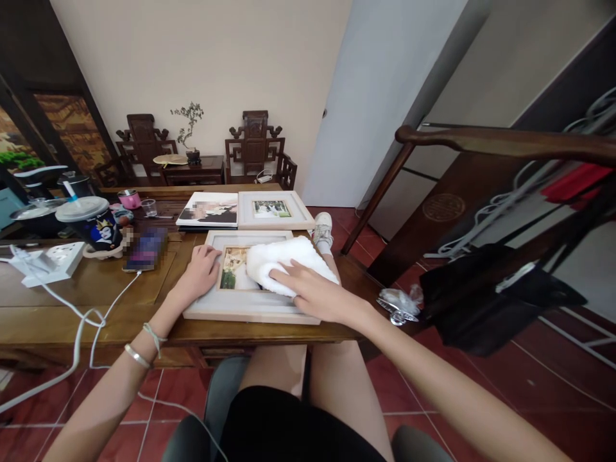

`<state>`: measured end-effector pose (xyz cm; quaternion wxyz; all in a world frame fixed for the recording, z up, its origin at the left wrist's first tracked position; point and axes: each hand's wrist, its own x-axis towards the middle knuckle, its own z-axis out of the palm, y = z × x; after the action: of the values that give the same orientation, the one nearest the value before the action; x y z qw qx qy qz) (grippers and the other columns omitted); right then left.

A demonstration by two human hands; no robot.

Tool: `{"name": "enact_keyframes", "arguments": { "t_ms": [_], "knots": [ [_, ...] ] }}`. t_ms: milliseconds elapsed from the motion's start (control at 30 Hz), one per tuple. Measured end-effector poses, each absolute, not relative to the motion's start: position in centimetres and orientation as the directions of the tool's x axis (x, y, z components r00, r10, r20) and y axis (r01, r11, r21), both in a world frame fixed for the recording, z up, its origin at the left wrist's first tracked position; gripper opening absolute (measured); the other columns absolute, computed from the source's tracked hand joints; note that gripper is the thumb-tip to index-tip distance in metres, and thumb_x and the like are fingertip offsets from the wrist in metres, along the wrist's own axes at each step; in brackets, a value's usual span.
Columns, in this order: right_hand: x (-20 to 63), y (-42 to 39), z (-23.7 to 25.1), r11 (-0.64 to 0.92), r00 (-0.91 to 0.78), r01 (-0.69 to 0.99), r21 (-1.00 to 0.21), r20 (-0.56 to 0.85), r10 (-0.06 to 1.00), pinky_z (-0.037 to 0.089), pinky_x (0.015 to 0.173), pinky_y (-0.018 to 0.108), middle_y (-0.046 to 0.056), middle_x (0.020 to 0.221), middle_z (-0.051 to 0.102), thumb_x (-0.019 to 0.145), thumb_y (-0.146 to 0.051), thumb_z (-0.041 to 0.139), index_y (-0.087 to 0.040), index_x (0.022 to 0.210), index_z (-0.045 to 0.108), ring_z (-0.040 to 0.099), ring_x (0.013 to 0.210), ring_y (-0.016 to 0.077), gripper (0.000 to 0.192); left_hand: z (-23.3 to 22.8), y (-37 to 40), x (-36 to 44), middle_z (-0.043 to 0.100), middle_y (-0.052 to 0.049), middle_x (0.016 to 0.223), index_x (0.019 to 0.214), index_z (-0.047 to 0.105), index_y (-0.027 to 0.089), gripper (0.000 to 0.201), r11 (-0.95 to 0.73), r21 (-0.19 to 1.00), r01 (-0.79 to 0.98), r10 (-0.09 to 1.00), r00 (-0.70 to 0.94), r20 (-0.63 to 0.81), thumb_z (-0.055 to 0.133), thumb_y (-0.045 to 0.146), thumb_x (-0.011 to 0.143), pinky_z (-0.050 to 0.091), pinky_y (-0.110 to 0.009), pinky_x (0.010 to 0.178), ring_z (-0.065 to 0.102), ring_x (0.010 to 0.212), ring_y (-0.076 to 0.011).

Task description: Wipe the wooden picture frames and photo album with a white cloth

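Observation:
A pale picture frame (202, 307) lies flat near the table's front edge, with a photo (232, 268) showing inside its wide mat. My left hand (199, 271) rests on the frame's left rim, fingers laid over the edge. Bunched under my right hand (312, 290) is a fluffy white cloth (293, 252), gripped between thumb and fingers and pressed on the frame's right half. The cloth covers part of the photo.
Behind lie a second frame (301, 215) and a photo album (206, 208). Leftward on the table (135, 314) are a phone (144, 249), a lidded cup (99, 224), a power strip (55, 263) and cables. A wooden chair (443, 199) and a black bag (462, 301) stand right.

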<state>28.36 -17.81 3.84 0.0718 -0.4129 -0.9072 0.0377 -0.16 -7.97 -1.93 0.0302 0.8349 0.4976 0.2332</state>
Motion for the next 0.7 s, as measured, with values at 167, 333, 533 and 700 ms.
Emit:
{"name": "enact_keyframes", "arguments": {
  "t_ms": [167, 333, 533, 700],
  "knots": [
    [28.4, -15.3, 3.6, 0.541, -0.5, 0.812, -0.218, 0.216, 0.838, 0.044, 0.076, 0.038, 0.013, 0.099, 0.061, 0.075, -0.004, 0.039, -0.012, 0.134, 0.043, 0.056, 0.085, 0.0286, 0.059, -2.8, -7.6, -0.6, 0.039, -0.014, 0.153, 0.125, 0.06, 0.017, 0.039, -0.575, 0.331, 0.748, 0.81, 0.462, 0.362, 0.036, 0.028, 0.096, 0.032, -0.052, 0.118, 0.032, 0.145, -0.0291],
    [25.3, -9.3, 4.5, 0.508, -0.428, 0.851, -0.136, 0.382, 0.819, 0.042, 0.09, 0.043, 0.025, 0.126, 0.056, 0.076, 0.0, 0.041, -0.006, 0.138, 0.038, 0.052, 0.111, 0.0343, 0.062, -2.9, -7.6, -0.7, 0.041, -0.015, 0.153, 0.13, 0.058, 0.015, 0.043, -0.578, 0.36, 0.732, 0.811, 0.468, 0.351, 0.034, 0.027, 0.097, 0.034, -0.048, 0.118, 0.036, 0.145, -0.0266],
    [19.4, -4.9, 4.2, 0.697, -0.679, 0.717, 0.006, 0.232, 0.696, 0.041, 0.096, 0.041, 0.02, 0.136, 0.054, 0.078, -0.003, 0.052, -0.013, 0.141, 0.04, 0.052, 0.116, 0.0318, 0.065, -3.1, -7.2, -1.1, 0.051, -0.016, 0.145, 0.127, 0.061, 0.013, 0.044, -0.611, 0.342, 0.714, 0.786, 0.496, 0.37, 0.035, 0.015, 0.092, 0.035, -0.048, 0.117, 0.042, 0.141, -0.0271],
    [19.7, -5.1, 3.8, 0.699, -0.692, 0.715, 0.004, 0.146, 0.707, 0.042, 0.078, 0.035, 0.015, 0.113, 0.066, 0.088, -0.012, 0.05, -0.015, 0.138, 0.043, 0.059, 0.092, 0.0269, 0.05, -3.4, -7.1, -1.2, 0.052, -0.012, 0.146, 0.131, 0.059, 0.015, 0.054, -0.595, 0.314, 0.74, 0.799, 0.504, 0.328, 0.037, 0.004, 0.082, 0.032, -0.049, 0.119, 0.039, 0.144, -0.0263]
  ]
}}
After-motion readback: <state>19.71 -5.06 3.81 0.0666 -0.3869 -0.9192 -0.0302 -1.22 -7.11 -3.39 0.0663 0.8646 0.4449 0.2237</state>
